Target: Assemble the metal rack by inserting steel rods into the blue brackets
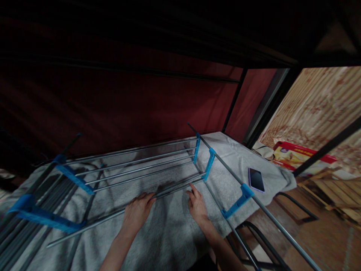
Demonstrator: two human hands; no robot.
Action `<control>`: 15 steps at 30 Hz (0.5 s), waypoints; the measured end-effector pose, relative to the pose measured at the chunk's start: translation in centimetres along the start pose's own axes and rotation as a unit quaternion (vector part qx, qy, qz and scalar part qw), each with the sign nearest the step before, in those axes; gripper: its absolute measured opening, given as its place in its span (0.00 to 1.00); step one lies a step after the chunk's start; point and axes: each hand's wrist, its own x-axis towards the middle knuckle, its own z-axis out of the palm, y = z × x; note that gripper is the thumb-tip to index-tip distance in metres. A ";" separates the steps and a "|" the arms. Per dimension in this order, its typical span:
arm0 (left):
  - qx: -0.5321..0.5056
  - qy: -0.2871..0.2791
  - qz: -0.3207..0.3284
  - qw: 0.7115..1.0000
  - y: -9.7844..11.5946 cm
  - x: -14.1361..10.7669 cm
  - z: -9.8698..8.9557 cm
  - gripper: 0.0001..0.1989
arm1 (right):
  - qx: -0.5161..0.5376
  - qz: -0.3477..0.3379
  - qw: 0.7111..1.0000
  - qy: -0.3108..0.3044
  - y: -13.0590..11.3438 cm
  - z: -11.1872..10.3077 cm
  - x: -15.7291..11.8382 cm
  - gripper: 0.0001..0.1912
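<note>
With the right hand [196,205] open beside it, the metal rod [64,238] could swivel — only the left hand [138,209] grasps it.

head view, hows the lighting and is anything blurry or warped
In the head view, light is dim and uneven: the top is nearly black, the dark red fabric backdrop murky, the brown-and-cream patterned curtain brighter; soft highlights run along the long silver metal rod; lettering on the red-and-yellow box is too soft to read; the picture looks wide-angle, stretched toward its edges.
</note>
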 end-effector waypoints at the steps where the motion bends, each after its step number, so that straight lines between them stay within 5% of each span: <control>1: -0.001 -0.001 0.001 1.000 0.0 0.1 -0.1 0.21 | 0.009 0.003 1.000 0.002 0.0 0.1 0.0 0.31; 8: 0.007 0.006 0.012 1.000 0.2 0.5 -1.1 0.21 | 0.101 0.085 0.982 0.132 1.6 0.3 0.3 0.24; 12: -0.011 0.009 0.027 1.000 0.2 0.6 -1.5 0.21 | 0.119 0.160 0.951 0.235 2.9 -1.3 1.5 0.27; 15: -0.015 0.013 0.029 0.999 0.3 0.8 -1.5 0.21 | 0.136 0.162 0.948 0.238 3.5 -3.0 3.6 0.32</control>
